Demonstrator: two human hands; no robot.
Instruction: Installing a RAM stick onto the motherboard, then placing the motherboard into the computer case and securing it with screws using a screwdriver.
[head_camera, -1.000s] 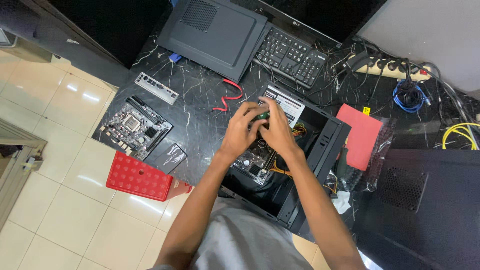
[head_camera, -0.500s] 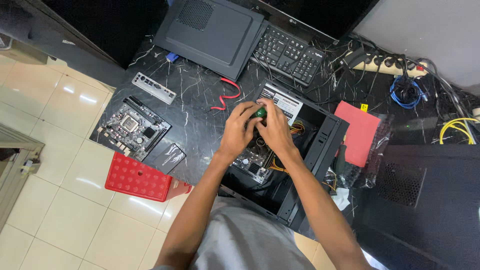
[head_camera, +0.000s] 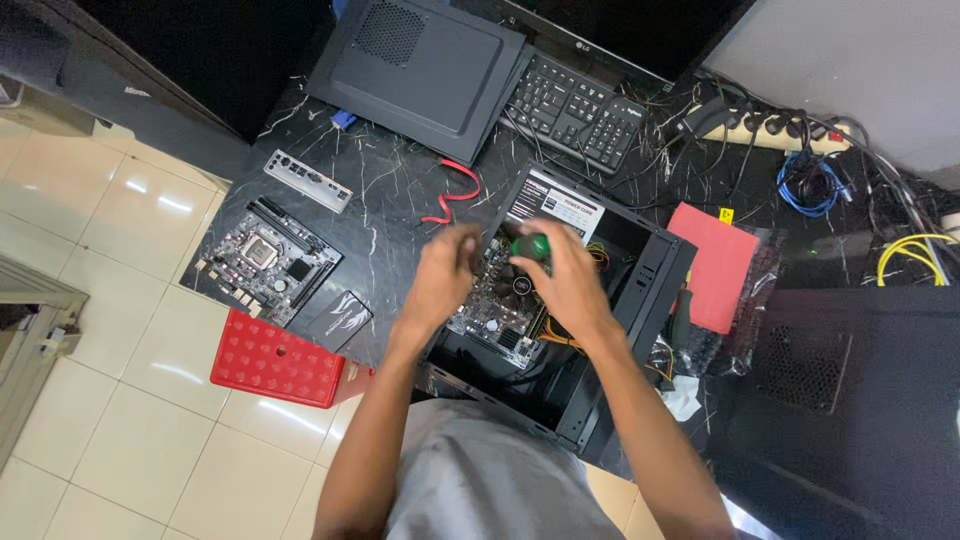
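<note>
An open black computer case (head_camera: 640, 300) lies on a dark marble table, with a motherboard (head_camera: 495, 310) and a power supply (head_camera: 560, 205) inside. My right hand (head_camera: 570, 280) grips a green-handled screwdriver (head_camera: 530, 246) above the motherboard. My left hand (head_camera: 445, 275) hovers just left of it over the case's left edge, blurred, fingers curled; I cannot tell whether it holds anything. A red cable (head_camera: 455, 195) lies on the table beside the case.
A loose motherboard (head_camera: 265, 258) and a metal port plate (head_camera: 307, 180) lie at left, a red plastic tray (head_camera: 275, 358) at the table edge. Behind are a black case panel (head_camera: 420, 65) and keyboard (head_camera: 575, 110). A red bag (head_camera: 715, 265), power strip (head_camera: 790, 130) and cables sit right.
My left hand has pulled a little away from the right one, toward the case's left edge. The view has shifted slightly; my right hand stays on the screwdriver.
</note>
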